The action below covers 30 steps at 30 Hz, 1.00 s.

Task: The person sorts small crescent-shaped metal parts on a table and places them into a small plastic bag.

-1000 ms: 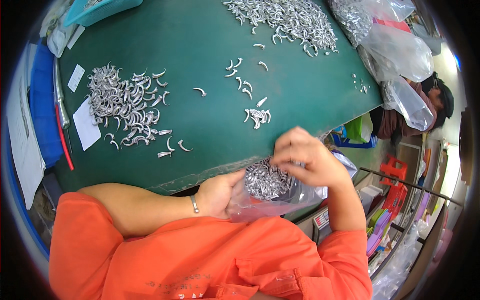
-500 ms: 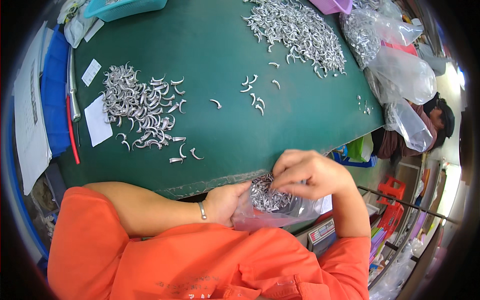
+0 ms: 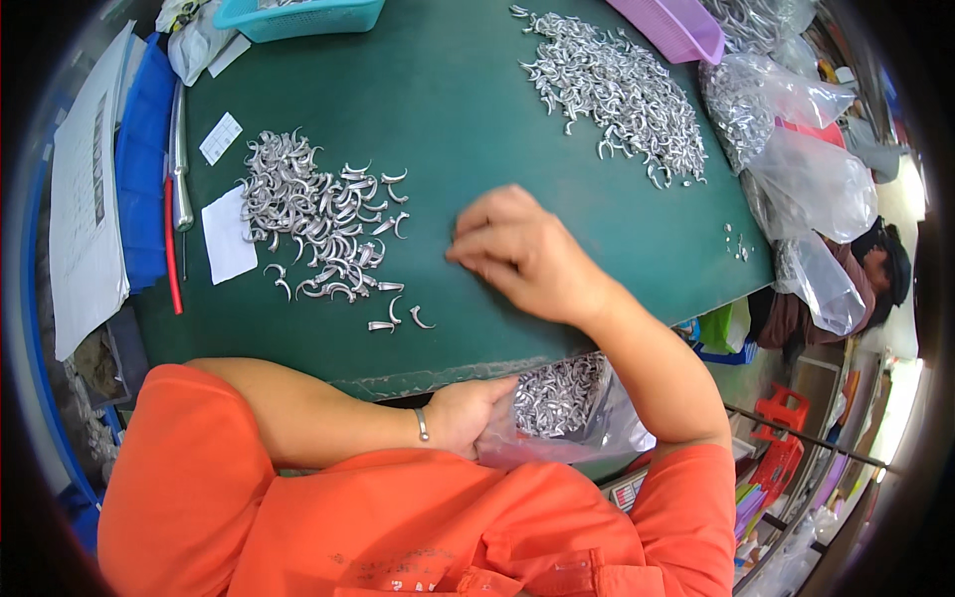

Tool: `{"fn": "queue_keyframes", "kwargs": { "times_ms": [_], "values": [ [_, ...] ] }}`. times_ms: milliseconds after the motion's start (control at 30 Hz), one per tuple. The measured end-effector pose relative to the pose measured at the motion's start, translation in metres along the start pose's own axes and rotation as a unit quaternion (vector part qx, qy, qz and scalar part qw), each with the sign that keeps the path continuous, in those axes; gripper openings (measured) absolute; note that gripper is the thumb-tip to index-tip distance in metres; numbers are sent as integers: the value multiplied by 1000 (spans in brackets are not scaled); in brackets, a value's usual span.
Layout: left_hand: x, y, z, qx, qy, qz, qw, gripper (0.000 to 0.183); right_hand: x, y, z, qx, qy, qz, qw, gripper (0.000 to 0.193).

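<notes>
My left hand (image 3: 466, 418) grips the rim of a clear plastic bag (image 3: 622, 423) at the table's front edge. The bag's mouth is spread, and many small silver curved metal pieces (image 3: 557, 396) lie inside. Over the middle of the green table, my right hand (image 3: 525, 257) is curled with thumb and fingertips together, pointing left. What its fingers hold, if anything, is hidden. Left of it lies a loose heap of larger silver claw-shaped metal pieces (image 3: 318, 214), with a few strays at its near side.
A wide pile of silver pieces (image 3: 622, 95) lies far right, by a purple basket (image 3: 676, 28) and filled plastic bags (image 3: 741, 109). A turquoise basket (image 3: 298, 20) stands far left. Paper slips (image 3: 231, 237), a red rod (image 3: 173, 249) and a blue tray (image 3: 144, 169) line the left side.
My right hand has moved from the bag's mouth up and left over the table. The few scattered pieces mid-table no longer show. My left hand still holds the bag; the whole view has shifted slightly.
</notes>
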<state>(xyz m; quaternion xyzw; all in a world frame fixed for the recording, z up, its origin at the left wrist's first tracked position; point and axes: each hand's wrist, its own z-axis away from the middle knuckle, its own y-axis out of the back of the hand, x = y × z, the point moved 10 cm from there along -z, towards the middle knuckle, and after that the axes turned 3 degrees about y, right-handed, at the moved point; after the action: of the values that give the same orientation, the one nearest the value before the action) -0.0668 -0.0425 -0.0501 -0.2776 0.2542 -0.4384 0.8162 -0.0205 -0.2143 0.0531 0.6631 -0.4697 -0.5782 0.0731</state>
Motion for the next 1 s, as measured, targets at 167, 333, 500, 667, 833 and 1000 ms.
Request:
{"fn": "queue_keyframes", "kwargs": {
  "times_ms": [167,333,500,667,833,1000],
  "values": [
    [2,6,2,31,9,-15,999,41,-43,-10,82,-111,-2,-103,989,31],
    [4,15,-10,-31,-61,-78,995,41,-43,16,95,-114,-66,-96,987,27],
    [2,2,3,-8,5,-20,1000,39,25,82,-30,80,19,375,923,28],
    [-7,22,-22,-61,-1,-68,996,34,94,89,-55,127,-36,352,927,28],
    [-3,11,-11,-74,16,-72,995,36,42,62,17,-28,-44,171,984,29],
    [-6,21,-11,-26,-4,-115,993,48,27,85,95,111,-170,185,962,36]
  ]
}}
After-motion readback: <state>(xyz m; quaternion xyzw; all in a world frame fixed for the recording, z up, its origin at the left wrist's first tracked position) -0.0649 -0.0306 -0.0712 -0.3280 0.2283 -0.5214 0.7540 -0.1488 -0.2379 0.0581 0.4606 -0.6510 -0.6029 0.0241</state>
